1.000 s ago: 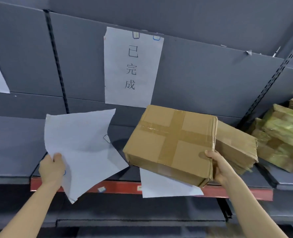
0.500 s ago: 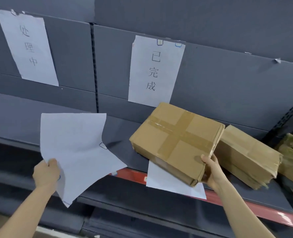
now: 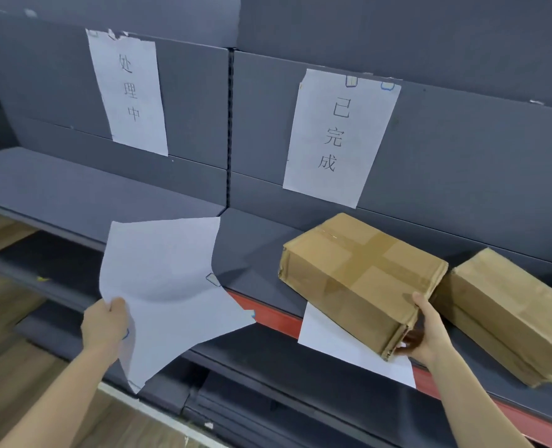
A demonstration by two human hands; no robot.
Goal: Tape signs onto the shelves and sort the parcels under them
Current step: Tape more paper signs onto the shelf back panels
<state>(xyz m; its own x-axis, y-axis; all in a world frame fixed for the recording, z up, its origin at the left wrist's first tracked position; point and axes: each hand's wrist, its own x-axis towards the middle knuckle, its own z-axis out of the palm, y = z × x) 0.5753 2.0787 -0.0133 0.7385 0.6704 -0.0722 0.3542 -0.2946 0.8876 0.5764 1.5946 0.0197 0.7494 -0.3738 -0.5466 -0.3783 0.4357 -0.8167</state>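
Note:
My left hand [image 3: 105, 326] grips the lower left of a bent white paper sheet [image 3: 168, 286] with small tape tabs on its edges, held in front of the shelf. My right hand [image 3: 425, 331] holds the near right corner of a brown taped cardboard parcel [image 3: 358, 276], tilted over the grey shelf [image 3: 255, 250] below the right sign. Another white sheet [image 3: 342, 345] lies under the parcel and hangs over the red shelf edge. Two signs with black characters are taped to the back panel: a left sign [image 3: 127, 92] and a right sign [image 3: 339, 137].
A second cardboard parcel [image 3: 507, 312] lies on the shelf just right of the held one. The left shelf bay [image 3: 74, 189] under the left sign holds nothing. Lower dark shelves [image 3: 268, 383] stick out below, above a wooden floor [image 3: 6, 367].
The view has swung left and down, bringing the left sign fully in. The parcel in my right hand has sunk lower toward the shelf. My left hand still holds the sheet.

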